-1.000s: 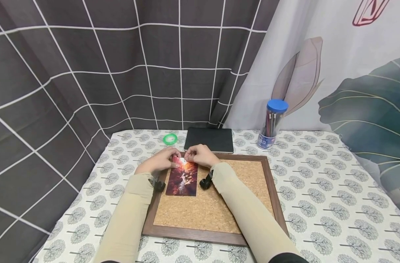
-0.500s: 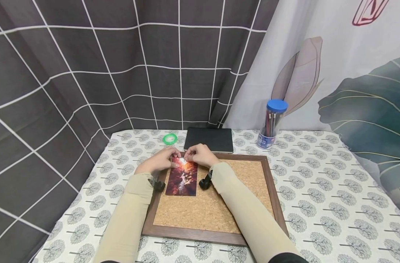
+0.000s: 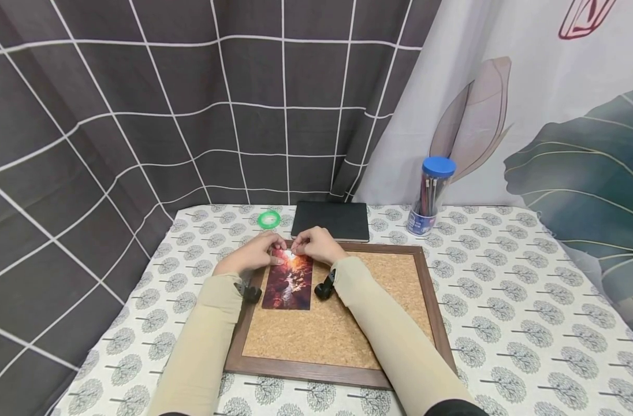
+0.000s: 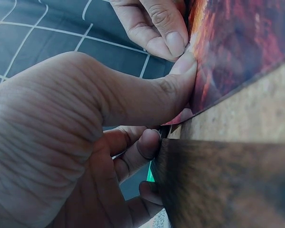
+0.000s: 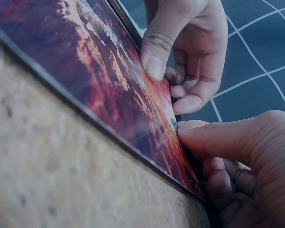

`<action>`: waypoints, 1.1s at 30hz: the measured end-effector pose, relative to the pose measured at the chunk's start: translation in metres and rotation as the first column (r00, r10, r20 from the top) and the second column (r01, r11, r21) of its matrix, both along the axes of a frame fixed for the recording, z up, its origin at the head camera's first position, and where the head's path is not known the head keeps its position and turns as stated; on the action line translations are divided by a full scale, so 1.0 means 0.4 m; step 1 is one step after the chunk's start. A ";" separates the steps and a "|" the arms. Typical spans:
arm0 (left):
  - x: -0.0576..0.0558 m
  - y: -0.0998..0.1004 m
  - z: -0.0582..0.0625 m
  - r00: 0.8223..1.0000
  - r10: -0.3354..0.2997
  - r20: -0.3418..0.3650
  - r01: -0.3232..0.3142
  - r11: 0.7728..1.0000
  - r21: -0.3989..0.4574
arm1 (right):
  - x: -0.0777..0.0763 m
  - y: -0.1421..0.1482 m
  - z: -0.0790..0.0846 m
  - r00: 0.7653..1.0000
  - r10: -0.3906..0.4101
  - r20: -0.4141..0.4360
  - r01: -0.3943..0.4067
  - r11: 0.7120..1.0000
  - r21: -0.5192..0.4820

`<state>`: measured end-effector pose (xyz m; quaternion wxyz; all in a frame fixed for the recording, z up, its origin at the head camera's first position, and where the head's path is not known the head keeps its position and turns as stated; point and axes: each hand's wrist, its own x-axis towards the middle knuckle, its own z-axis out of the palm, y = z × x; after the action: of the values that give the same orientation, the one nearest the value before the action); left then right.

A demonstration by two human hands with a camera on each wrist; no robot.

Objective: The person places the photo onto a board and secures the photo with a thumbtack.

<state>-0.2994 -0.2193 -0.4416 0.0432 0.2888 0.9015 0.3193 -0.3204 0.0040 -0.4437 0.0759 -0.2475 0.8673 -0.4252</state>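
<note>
A glossy photo in red and purple, with a bright glow near its top, lies on the left part of a wood-framed cork board. My left hand holds the photo's upper left corner, its thumb flat on the print and the fingers bent at the board's far edge. Beside it, my right hand has thumb and fingers together at the photo's top edge. A small silvery tack-like piece shows at the right thumb's tip, mostly hidden by the fingers. Both hands almost touch.
Behind the board lies a black flat notebook, with a green tape ring to its left. A clear jar of pencils with a blue lid stands at the back right. The tree-print tablecloth meets dark checked curtains.
</note>
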 end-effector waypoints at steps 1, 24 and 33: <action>0.000 0.001 0.000 1.000 0.007 0.006 -0.007 1.000 -0.006 | 0.000 0.000 0.000 1.000 0.000 0.000 0.000 1.000 -0.001; 0.020 0.029 0.033 0.995 0.079 0.055 -0.075 0.994 -0.076 | -0.003 0.020 0.004 0.997 0.071 -0.025 -0.070 0.996 0.046; 0.059 -0.008 0.092 0.990 0.107 0.091 -0.104 0.994 -0.036 | 0.010 0.103 0.066 0.980 0.192 -0.052 -0.191 0.981 0.012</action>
<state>-0.2758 -0.2225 -0.4048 0.0728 0.2249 0.9174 0.3202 -0.3165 0.0452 -0.4174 0.0945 -0.3406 0.8427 -0.4060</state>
